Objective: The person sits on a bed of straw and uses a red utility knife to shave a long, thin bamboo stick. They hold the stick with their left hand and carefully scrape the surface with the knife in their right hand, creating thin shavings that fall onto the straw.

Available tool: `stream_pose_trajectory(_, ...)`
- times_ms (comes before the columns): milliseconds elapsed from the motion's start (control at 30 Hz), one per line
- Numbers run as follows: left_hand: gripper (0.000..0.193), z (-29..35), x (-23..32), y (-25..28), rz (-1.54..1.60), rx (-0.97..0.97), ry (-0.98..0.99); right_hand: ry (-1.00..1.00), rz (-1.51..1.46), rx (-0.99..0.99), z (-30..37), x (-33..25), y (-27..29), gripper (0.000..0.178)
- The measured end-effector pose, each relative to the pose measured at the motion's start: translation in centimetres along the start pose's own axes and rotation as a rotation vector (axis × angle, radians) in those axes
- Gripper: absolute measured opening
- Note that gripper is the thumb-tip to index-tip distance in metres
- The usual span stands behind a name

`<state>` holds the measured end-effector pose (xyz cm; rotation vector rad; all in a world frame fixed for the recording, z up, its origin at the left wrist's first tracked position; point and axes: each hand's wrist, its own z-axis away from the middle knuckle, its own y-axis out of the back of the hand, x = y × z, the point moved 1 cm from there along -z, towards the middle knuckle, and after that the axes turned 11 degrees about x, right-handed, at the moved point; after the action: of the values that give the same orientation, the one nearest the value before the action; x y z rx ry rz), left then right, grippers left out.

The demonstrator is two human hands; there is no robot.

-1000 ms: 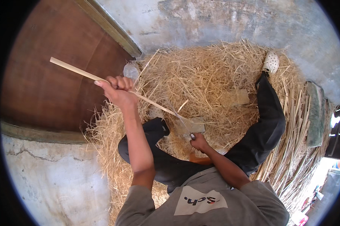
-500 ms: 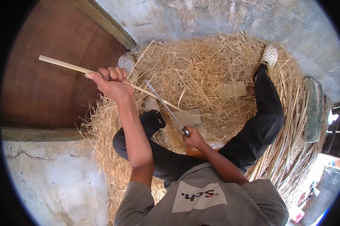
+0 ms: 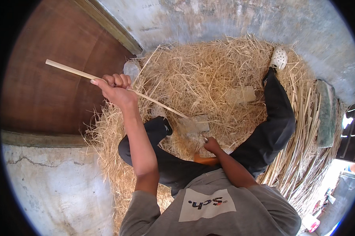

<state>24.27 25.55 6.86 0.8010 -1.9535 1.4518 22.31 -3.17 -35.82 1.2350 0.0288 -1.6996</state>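
My left hand [image 3: 116, 88] is closed around a long pale cane-like stick [image 3: 71, 70], raised at the left. The stick slants down to the right, and its lower end lies close to a flat pale block [image 3: 201, 123] in the straw. My right hand [image 3: 213, 145] sits low between my knees, wrapped round the handle of a long knife [image 3: 205, 139]. Motion blurs the blade, so where its tip is I cannot tell.
Loose straw [image 3: 201, 67] covers the ground between my legs. Another flat block [image 3: 242, 94] lies in it. A bundle of long dry stalks [image 3: 305, 129] rests at my right, beside a greenish slab [image 3: 326, 114]. A brown door [image 3: 55, 102] stands left, a grey wall [image 3: 224, 17] ahead.
My right hand has moved right and slightly down with the knife, whose blade has swung away from beside the stick. My left hand and the stick have shifted slightly.
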Motion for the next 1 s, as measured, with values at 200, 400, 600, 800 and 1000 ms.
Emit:
stream_pose_trajectory(200,0.058,0.5,0.0,0.4,-0.029,0.005,-0.001,0.239,-0.004,0.052,-0.6,-1.7,0.3,0.029)
stream_pose_trajectory(400,0.058,-0.4,0.1,0.5,-0.027,0.027,-0.019,0.151,-0.035,-0.013,-0.2,-3.1,1.6,0.025)
stream_pose_trajectory(600,0.058,-0.3,0.4,1.3,0.061,0.032,0.018,-0.116,-0.018,-0.074,0.1,-2.8,2.8,0.030)
stream_pose_trajectory(800,0.058,0.0,0.6,2.0,0.045,0.055,-0.006,0.421,-0.261,0.069,4.9,-18.6,5.9,0.020)
stream_pose_trajectory(1000,0.057,0.7,0.9,1.9,0.073,0.035,-0.045,0.345,-0.262,0.182,5.5,-19.9,4.4,0.019)
